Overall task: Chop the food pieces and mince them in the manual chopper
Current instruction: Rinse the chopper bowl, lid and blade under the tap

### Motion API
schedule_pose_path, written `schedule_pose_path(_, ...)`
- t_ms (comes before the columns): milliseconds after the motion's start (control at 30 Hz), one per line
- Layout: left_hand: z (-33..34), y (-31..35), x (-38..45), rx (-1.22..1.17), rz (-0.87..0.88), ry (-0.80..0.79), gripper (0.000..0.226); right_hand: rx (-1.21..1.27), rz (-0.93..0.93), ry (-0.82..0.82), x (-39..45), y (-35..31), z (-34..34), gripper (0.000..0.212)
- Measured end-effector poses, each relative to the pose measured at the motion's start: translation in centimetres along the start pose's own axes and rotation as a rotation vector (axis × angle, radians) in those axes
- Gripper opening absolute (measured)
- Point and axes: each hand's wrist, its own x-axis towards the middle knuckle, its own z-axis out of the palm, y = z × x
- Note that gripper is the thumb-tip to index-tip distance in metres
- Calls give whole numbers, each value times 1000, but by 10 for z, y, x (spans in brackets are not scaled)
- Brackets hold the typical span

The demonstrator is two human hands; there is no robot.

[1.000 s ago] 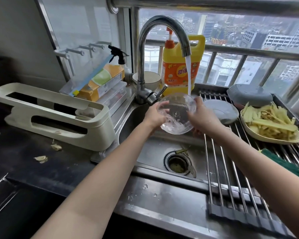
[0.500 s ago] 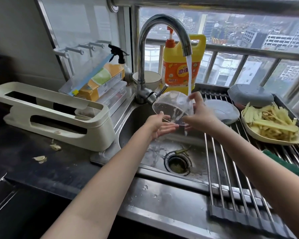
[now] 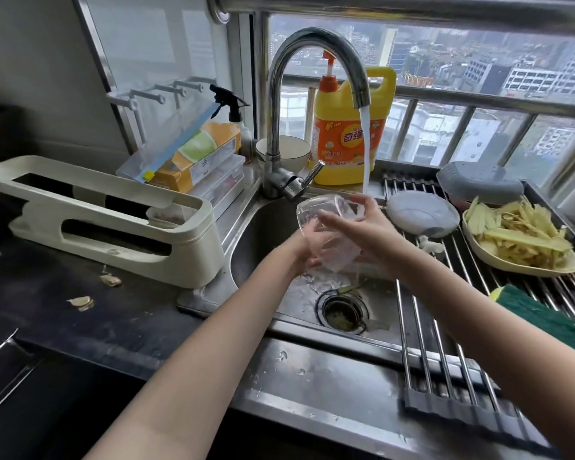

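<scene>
Chopper bowl (image 3: 326,234), clear plastic, tilted over the sink (image 3: 263,227) beneath the faucet (image 3: 312,61) stream. Left hand (image 3: 299,250) grip holds it from below, fingers seen through the wall; right hand (image 3: 356,227) grip curls round its far side. Left end of worktop (image 3: 47,293): cream slotted rack (image 3: 97,214), peel scraps (image 3: 80,302). Back edge: yellow detergent jug (image 3: 339,137). Right, on the steel roll-up rack (image 3: 445,327): round white chopper lid (image 3: 422,212), plate of pale yellow strips (image 3: 518,237), green sponge (image 3: 545,313).
</scene>
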Motion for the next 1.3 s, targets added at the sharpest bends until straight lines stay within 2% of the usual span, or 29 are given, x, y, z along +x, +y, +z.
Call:
schedule_pose_path(67,-5,0,-1,-131,-55,11,20,-209,-106,170,4,-9,-5,99)
schedule_pose_path(133,-14,0,-3,-338,-66,46,32,-401,-126,277,10,-15,-13,108)
schedule_pose_path(200,-19,4,-5,-505,-51,34,51,-513,-33,263,13,-14,-16,118)
schedule_pose_path(233,-18,6,-5,-529,-38,45,53,-541,23,238,13,-12,-14,120)
schedule_pose_path(333,-7,14,-6,-463,-28,57,41,-588,57,205,9,-1,-6,126)
schedule_pose_path(400,-1,18,-6,-362,15,112,36,-446,77,143,5,4,-10,119)
schedule_pose_path(500,0,21,-7,-153,117,161,31,-20,212,-61,-5,0,-28,106)
schedule_pose_path(567,-4,24,-11,-21,166,178,31,18,224,-96,-6,-3,-36,87)
schedule_pose_path(667,-14,30,-14,27,219,156,35,-121,173,-140,-7,-10,-39,71)
schedule_pose_path(733,-19,32,-14,52,228,179,31,-173,104,-164,-9,-17,-43,50)
schedule_pose_path(833,-21,30,-14,47,195,221,27,-290,-94,-45,-12,-25,-48,27)
schedule_pose_path(900,-21,28,-16,75,136,212,31,-578,-272,-32,-15,-29,-42,22)
schedule_pose_path(1000,-17,24,-20,-1,48,129,38,-960,-413,-87,-19,-24,-24,21)
schedule_pose_path(1067,-15,22,-19,-15,18,139,38,-992,-484,48,-19,-23,-22,18)
schedule_pose_path(1133,-20,19,-17,-21,-1,176,36,-963,-480,142,-18,-25,-24,18)
schedule_pose_path(1233,-29,15,-11,-10,-10,215,31,-936,-420,31,-15,-23,-21,27)
schedule_pose_path(1300,-33,14,-12,-28,-31,236,30,-905,-449,76,-13,-22,-14,30)
